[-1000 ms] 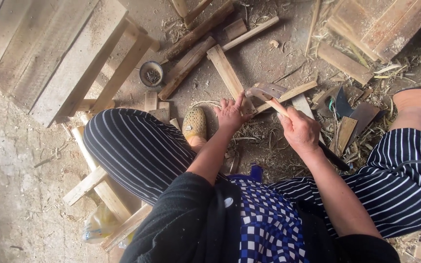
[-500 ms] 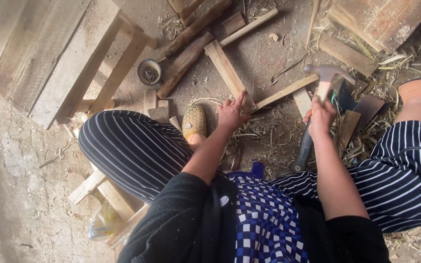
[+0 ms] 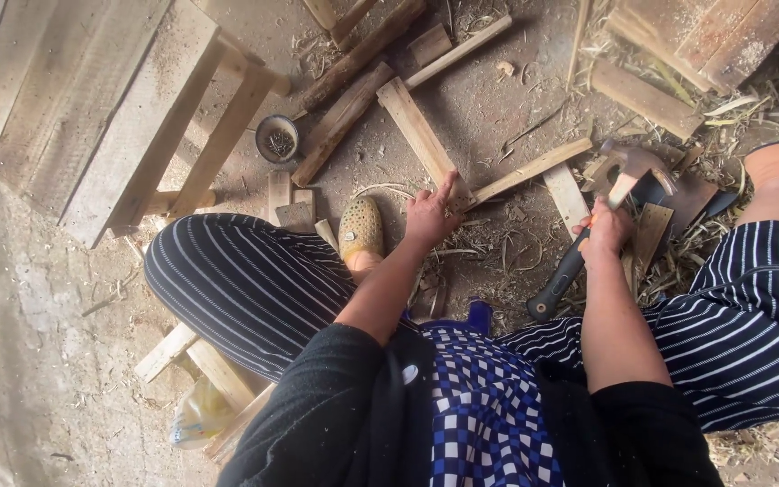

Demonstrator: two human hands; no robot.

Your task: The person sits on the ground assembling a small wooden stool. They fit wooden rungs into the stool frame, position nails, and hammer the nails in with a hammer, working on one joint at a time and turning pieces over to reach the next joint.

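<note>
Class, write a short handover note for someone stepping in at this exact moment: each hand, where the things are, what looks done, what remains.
Left hand: pressed on the crossed wooden slats on the ground, one finger raised.
Right hand: gripping the claw hammer, head lifted beside the slats.
Small tin of nails sits left of the slats.
Done: slats laid crossed.
Left: whether any nail is driven cannot be seen; check the joint.

I see no labels, signs or screens from here, only one package-like thing: a crumpled, translucent yellowish plastic bag (image 3: pixel 198 417) lying on the ground at the lower left, tucked against a pale wooden slat (image 3: pixel 218 374) just beside the striped trouser leg.
</note>
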